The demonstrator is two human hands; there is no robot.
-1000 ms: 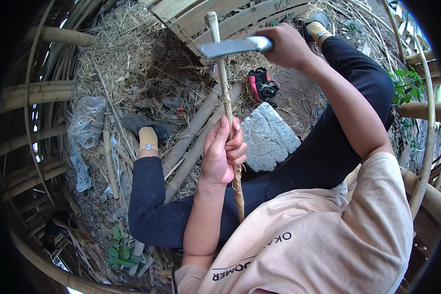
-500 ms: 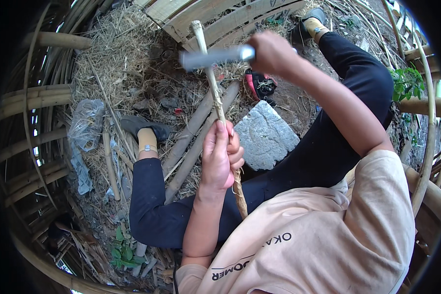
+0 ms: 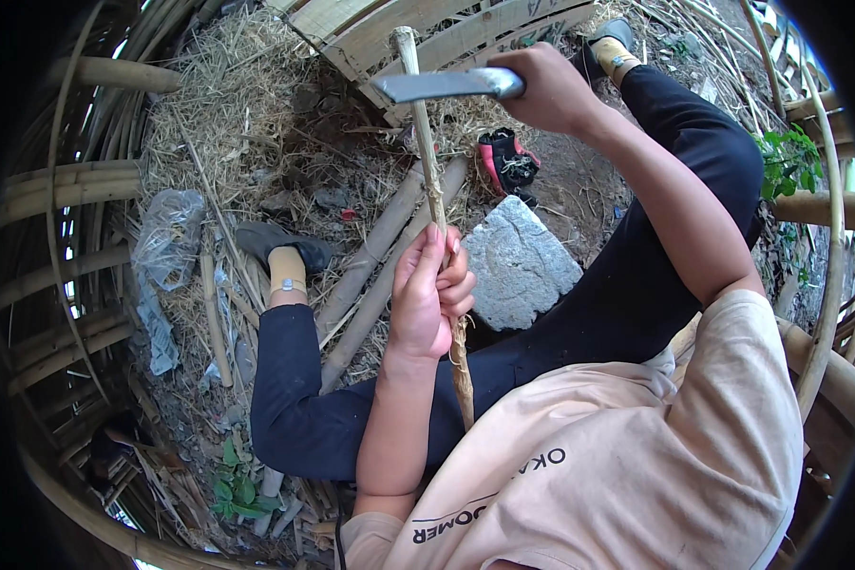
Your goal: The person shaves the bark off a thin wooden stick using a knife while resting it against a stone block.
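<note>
Crumpled clear plastic bag [image 3: 166,237] on straw, left.

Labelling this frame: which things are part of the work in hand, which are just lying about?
In use:
- thin bamboo stick, gripped by left hand
- knife, held in right hand, blade across the stick near its top

Lying about:
- flat grey stone
- two bamboo poles
- red and black glove
- crumpled plastic bag
- straw
</note>
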